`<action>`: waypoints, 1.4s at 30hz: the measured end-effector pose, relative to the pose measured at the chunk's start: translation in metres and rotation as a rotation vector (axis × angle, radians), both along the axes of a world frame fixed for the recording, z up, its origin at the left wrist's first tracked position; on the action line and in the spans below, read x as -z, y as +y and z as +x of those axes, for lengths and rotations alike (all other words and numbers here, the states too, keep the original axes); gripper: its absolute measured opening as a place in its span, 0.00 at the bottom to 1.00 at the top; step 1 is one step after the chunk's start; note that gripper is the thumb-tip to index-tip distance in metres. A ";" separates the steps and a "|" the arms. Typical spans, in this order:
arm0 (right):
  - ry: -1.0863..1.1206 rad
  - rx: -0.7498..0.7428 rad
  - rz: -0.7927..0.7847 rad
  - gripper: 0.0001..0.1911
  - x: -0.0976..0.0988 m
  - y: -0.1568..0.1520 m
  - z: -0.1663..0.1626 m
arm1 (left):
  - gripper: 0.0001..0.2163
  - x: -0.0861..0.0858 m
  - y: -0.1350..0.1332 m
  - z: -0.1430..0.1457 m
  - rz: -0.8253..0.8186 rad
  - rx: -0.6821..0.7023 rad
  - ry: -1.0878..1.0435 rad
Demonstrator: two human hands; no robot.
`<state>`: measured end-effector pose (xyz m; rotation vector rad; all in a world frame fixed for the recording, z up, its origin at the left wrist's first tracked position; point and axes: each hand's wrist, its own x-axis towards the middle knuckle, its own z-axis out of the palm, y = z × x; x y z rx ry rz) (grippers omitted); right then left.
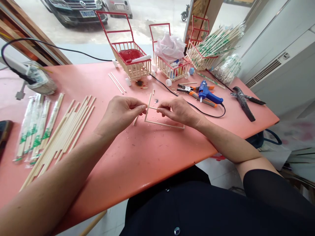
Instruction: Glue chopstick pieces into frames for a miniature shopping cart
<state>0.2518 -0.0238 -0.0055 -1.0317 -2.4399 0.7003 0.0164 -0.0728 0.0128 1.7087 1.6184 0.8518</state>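
Observation:
My left hand [121, 113] and my right hand [177, 111] meet over the middle of a pink table [137, 157]. Both pinch parts of a thin wooden stick frame [161, 123], an L of two joined sticks lying on the table. A short cross stick [154, 108] runs between my fingertips, from the upright stick toward my right thumb. My left fingers are closed on the upright stick near its middle. My right fingers are closed on the short stick's other end.
Loose chopsticks [66, 131] and wrapped ones [36, 127] lie at the left. At the back stand small stick carts [133, 62] with red frames. A blue glue gun [208, 93], pliers [194, 95] and black cutters [243, 101] lie at the right, and a black cable crosses the table.

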 end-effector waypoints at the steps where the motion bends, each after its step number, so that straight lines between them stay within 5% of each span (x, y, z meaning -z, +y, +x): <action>1: -0.002 -0.003 0.003 0.10 0.000 0.000 0.000 | 0.10 0.000 0.000 0.000 -0.005 0.000 0.010; 19: -0.007 -0.025 0.042 0.10 -0.001 -0.004 0.000 | 0.06 -0.016 -0.003 0.006 -0.092 -0.059 -0.104; 31: 0.004 -0.045 0.048 0.10 -0.001 -0.004 -0.001 | 0.05 -0.003 0.006 0.003 -0.228 -0.120 -0.407; 42: 0.008 -0.073 0.080 0.09 0.003 -0.002 -0.002 | 0.05 -0.008 0.003 0.008 -0.227 -0.106 -0.436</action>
